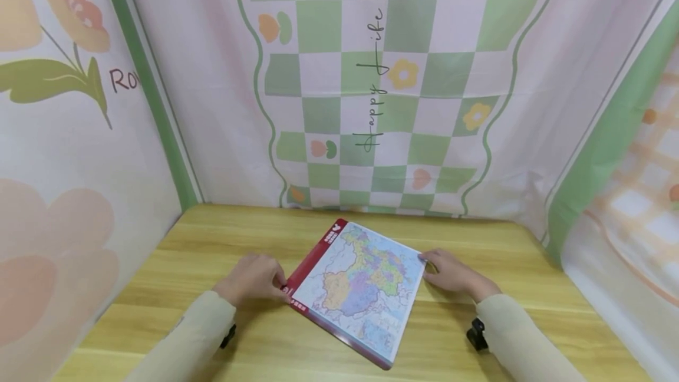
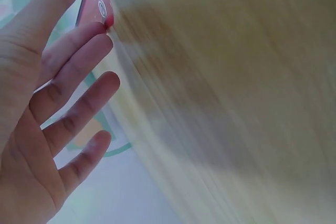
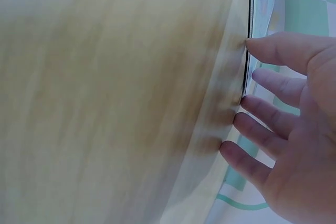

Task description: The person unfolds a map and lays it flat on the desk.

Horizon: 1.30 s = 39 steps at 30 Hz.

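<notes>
A flat map board (image 1: 361,287) with a colourful printed map and a red band lies turned at an angle on the wooden table. My left hand (image 1: 256,279) pinches its red left corner between thumb and fingers. That red corner (image 2: 100,6) shows at the top of the left wrist view, with the other fingers of the left hand (image 2: 47,93) spread below it. At the opposite corner, my right hand (image 1: 451,273) holds the edge with thumb and index finger. In the right wrist view, the right hand (image 3: 294,119) has its fingertips along the board's thin dark edge (image 3: 247,69).
The wooden table (image 1: 212,240) extends around the board. A checked green and white curtain (image 1: 382,87) hangs behind its far edge, with printed cloth (image 1: 69,164) at the left and more cloth (image 1: 626,193) at the right.
</notes>
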Tool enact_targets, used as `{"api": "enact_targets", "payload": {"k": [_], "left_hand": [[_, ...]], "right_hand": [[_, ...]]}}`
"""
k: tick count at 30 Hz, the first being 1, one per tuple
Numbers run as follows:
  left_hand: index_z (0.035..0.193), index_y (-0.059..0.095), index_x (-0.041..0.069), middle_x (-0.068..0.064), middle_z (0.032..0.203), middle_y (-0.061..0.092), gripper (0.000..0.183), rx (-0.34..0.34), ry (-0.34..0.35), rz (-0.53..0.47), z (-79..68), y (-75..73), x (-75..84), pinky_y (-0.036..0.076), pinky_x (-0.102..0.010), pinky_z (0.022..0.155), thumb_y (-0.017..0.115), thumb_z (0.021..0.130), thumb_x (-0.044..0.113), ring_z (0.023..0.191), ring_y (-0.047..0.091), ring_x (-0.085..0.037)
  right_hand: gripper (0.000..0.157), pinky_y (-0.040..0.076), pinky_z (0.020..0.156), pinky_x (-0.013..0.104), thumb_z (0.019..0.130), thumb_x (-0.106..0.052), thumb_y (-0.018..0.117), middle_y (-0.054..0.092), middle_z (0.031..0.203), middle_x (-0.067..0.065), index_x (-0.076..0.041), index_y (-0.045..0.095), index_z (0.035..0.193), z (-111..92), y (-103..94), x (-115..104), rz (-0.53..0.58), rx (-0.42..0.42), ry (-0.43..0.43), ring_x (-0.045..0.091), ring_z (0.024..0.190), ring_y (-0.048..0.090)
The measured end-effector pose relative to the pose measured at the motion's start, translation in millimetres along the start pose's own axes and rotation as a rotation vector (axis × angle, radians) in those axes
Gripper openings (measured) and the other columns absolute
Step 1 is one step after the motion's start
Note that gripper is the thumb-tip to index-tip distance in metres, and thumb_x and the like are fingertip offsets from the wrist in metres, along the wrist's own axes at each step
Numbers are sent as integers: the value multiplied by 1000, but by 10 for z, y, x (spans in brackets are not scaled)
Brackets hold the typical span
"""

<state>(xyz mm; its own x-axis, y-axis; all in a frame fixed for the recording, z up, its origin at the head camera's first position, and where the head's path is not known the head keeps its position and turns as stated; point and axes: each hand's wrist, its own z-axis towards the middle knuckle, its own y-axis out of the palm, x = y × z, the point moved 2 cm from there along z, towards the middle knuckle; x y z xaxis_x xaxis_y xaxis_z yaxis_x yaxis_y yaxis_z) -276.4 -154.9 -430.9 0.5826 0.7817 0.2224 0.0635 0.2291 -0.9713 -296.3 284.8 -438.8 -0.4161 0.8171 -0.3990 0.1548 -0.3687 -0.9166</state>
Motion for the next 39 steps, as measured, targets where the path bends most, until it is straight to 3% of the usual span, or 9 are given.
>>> {"api": "enact_targets", "payload": {"k": [6, 10, 18, 24, 30, 39], "left_hand": [[85, 77, 21, 18, 75, 65, 19, 18, -6, -25, 41, 46, -67, 50, -26, 65, 77, 88, 40, 66, 54, 0], [94, 77, 21, 13, 85, 66, 11, 38, -19, 3, 97, 116, -113, 52, -28, 69, 73, 93, 31, 74, 57, -5], [110, 75, 13, -2, 109, 70, 22, 41, -18, 18, 276, 183, -105, 54, -42, 89, 66, 98, 29, 101, 64, -21], [121, 72, 12, -5, 122, 66, 31, -17, -87, 25, 372, 166, -97, 49, -45, 99, 65, 98, 32, 115, 60, -24], [128, 68, 13, -6, 130, 63, 36, -28, -88, 42, 430, 178, -132, 46, -46, 103, 64, 98, 33, 121, 57, -26], [135, 63, 15, -8, 139, 58, 40, -47, -95, 50, 482, 211, -159, 40, -50, 109, 60, 101, 35, 130, 50, -30]], "right_hand": [[54, 35, 106, 66, 94, -13, 65, 47, 136, 38, 16, 48, 137, -56, -1, -44, -10, -46, 9, 56, 127, 41], [59, 32, 107, 67, 94, -15, 64, 41, 141, 40, 16, 43, 140, -121, -9, -105, -5, -97, 31, 58, 131, 36], [62, 31, 107, 68, 93, -17, 67, 41, 141, 41, 17, 43, 140, -257, -21, -228, 20, -129, 20, 58, 131, 36], [63, 31, 107, 68, 93, -19, 69, 42, 141, 40, 17, 44, 139, -323, 1, -283, 31, -138, -7, 58, 131, 37], [64, 28, 109, 69, 95, -23, 68, 38, 144, 41, 14, 45, 141, -382, 27, -352, 60, -151, 14, 59, 133, 33], [64, 32, 106, 69, 94, -26, 69, 42, 141, 40, 14, 48, 139, -439, 88, -437, 43, -145, -40, 58, 130, 38]]}}
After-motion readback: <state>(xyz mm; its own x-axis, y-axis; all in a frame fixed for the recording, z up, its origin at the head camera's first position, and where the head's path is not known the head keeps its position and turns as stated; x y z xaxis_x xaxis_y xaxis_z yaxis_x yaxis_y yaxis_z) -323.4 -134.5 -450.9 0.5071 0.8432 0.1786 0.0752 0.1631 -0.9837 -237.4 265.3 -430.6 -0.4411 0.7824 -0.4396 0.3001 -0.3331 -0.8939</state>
